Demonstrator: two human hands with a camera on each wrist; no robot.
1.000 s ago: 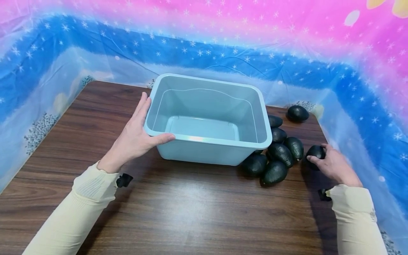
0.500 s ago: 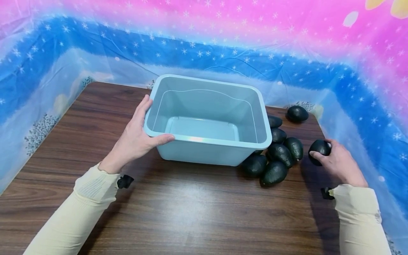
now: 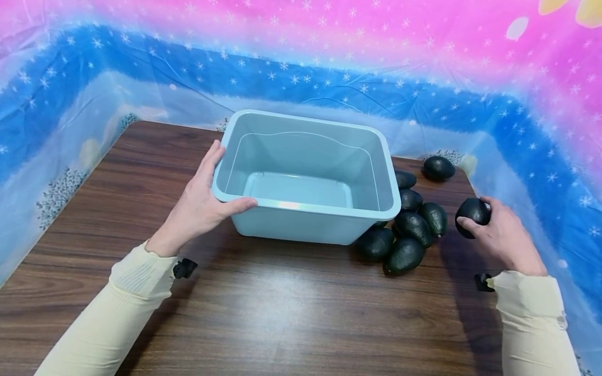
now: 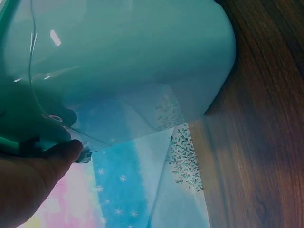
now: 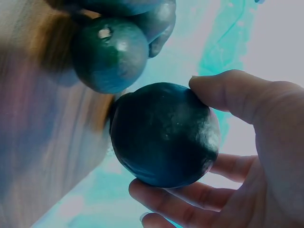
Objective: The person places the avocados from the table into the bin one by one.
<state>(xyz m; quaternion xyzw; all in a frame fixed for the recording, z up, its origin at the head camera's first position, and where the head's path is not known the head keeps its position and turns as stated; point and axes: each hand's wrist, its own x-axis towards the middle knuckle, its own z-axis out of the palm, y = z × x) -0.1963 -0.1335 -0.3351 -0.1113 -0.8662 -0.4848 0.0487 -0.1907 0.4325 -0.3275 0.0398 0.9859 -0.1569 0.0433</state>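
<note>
Left hand [image 3: 195, 203] laid straight-fingered against a blue-green bin [image 3: 291, 225], right hand [image 3: 508, 237] gripping one avocado [image 5: 166, 135], further avocados [image 3: 405, 255] clustered beside the bin, brown table [image 3: 263, 318] beneath.

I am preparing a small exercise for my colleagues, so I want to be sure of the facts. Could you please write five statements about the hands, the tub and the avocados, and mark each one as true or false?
1. The left hand touches the tub. True.
2. The tub is filled to the rim with avocados. False: none shows inside it.
3. The right hand holds an avocado. True.
4. The held avocado is directly over the tub. False: it is to the right of the tub, past the group of avocados.
5. A lone avocado lies near the far right corner of the table. True.
</note>
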